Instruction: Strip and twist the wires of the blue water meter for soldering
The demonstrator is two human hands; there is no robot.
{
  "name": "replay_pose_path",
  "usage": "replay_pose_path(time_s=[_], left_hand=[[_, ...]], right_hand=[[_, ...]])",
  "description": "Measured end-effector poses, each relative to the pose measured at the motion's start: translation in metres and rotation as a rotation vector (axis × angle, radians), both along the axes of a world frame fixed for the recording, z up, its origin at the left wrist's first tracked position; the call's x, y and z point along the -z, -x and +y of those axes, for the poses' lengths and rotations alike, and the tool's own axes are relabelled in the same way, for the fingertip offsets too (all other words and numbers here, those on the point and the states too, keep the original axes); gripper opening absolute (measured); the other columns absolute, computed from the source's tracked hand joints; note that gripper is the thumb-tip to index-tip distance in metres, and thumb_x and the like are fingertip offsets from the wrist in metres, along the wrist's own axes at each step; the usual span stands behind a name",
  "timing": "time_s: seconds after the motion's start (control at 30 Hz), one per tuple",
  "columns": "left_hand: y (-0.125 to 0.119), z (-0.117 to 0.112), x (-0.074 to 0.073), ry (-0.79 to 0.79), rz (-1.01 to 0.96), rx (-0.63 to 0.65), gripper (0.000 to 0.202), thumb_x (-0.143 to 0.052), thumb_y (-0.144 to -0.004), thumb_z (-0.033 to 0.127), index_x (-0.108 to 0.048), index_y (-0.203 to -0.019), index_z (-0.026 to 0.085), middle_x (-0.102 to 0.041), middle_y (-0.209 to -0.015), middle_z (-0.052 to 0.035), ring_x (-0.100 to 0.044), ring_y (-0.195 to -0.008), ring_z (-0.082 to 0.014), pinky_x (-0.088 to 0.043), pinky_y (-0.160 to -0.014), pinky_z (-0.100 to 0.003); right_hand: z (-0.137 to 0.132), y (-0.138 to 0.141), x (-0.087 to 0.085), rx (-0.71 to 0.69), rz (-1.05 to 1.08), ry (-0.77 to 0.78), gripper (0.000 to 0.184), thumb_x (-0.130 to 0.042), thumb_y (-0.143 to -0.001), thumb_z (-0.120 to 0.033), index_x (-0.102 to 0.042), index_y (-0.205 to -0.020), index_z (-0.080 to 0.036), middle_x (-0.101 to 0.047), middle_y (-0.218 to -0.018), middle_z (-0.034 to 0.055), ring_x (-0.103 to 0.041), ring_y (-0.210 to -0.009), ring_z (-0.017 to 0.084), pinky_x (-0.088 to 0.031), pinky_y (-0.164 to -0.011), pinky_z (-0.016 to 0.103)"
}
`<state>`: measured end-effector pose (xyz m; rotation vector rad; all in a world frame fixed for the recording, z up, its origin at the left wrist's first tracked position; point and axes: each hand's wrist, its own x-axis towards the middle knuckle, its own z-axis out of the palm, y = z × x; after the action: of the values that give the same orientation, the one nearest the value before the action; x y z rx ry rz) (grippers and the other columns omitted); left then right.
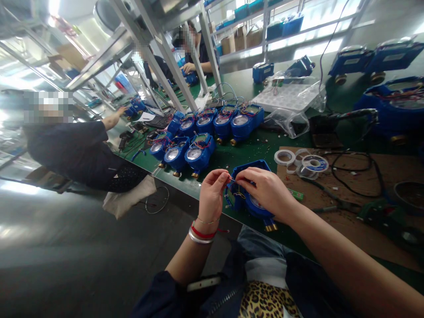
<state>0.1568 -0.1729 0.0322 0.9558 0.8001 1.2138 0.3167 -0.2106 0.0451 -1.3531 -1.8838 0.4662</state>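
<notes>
Meter (247, 194): blue, lid open, is sitting at the near edge of the desk (261, 143), about 6 o'clock in the view, between both hands.
Left hand (212, 194): is pinching thin strands at the meter's top rim, thumb and forefinger closed on them.
Right hand (268, 192): is lying over the meter's body from 3 o'clock, its fingertips gripping the same strands.
Wires (232, 179): red and pale, are meeting between the two pinches; their ends are too small to tell.
Handling: the meter is looking rigid and fairly heavy, with a plastic shell and a brass fitting (270, 227) below, so the shell's body is looking like the safest hold, not the lid. The wires are looking soft, thin and easily snapped, so they are asking for a light pinch.
Other meters (198, 137): are lying in two rows at 11 o'clock from the held one.
Spools (314, 163): are lying at 2 o'clock, on a brown board (364, 229).
Co-worker (76, 145): is sitting at 9 o'clock, with one arm reaching to the desk.
</notes>
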Motion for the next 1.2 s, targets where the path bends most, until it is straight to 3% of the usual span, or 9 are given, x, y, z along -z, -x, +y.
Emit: replay_pose_path(time_s=[0.23, 0.47, 0.7, 0.93, 1.2], left_hand=[[0.0, -0.002, 0.003, -0.045, 0.1, -0.001, 0.015, -0.074, -0.077, 0.027, -0.069, -0.086, 0.016, -0.066, -0.083, -0.0014, -0.06, -0.075, -0.0095, -0.047, -0.076, -0.022], [-0.004, -0.01, -0.001, -0.116, 0.231, -0.012, 0.033, -0.072, -0.08, 0.026, -0.061, -0.11, 0.021, -0.065, -0.089, -0.0012, -0.061, -0.085, -0.0125, -0.047, -0.081, -0.024], [-0.007, -0.014, -0.003, -0.216, 0.369, -0.012, 0.039, -0.071, -0.08, 0.024, -0.056, -0.116, 0.021, -0.065, -0.091, -0.0027, -0.062, -0.085, -0.0148, -0.048, -0.081, -0.027], [-0.003, -0.017, -0.005, -0.304, 0.458, -0.04, 0.023, -0.07, -0.08, 0.023, -0.057, -0.098, 0.019, -0.063, -0.091, -0.0029, -0.061, -0.086, -0.0156, -0.048, -0.082, -0.027], [0.004, -0.019, -0.007, -0.263, 0.502, 0.001, 0.012, -0.066, -0.085, 0.029, -0.067, -0.09, 0.018, -0.067, -0.09, -0.0051, -0.062, -0.084, -0.0177, -0.048, -0.078, -0.028]], right_hand=[[0.0, 0.0, 0.0, 0.016, -0.019, -0.017, 0.007, -0.058, -0.092, -0.021, -0.064, -0.091, -0.018, -0.066, -0.09, 0.0011, -0.061, -0.084, 0.015, -0.042, -0.076, 0.025], [-0.001, 0.002, -0.002, 0.061, 0.011, 0.002, 0.011, -0.059, -0.09, -0.019, -0.061, -0.101, -0.018, -0.067, -0.092, 0.0023, -0.062, -0.08, 0.015, -0.045, -0.072, 0.026], [-0.002, 0.001, -0.001, 0.052, 0.026, -0.001, 0.023, -0.057, -0.081, -0.009, -0.06, -0.102, -0.018, -0.067, -0.092, 0.0028, -0.061, -0.079, 0.015, -0.045, -0.07, 0.025], [-0.004, 0.001, -0.004, 0.034, 0.034, 0.016, 0.017, -0.057, -0.08, -0.009, -0.061, -0.094, -0.018, -0.065, -0.088, 0.0018, -0.059, -0.078, 0.015, -0.044, -0.071, 0.026], [-0.001, 0.001, -0.003, 0.014, 0.034, 0.027, 0.013, -0.058, -0.084, -0.014, -0.061, -0.095, -0.02, -0.065, -0.091, 0.0018, -0.061, -0.079, 0.015, -0.046, -0.072, 0.027]])
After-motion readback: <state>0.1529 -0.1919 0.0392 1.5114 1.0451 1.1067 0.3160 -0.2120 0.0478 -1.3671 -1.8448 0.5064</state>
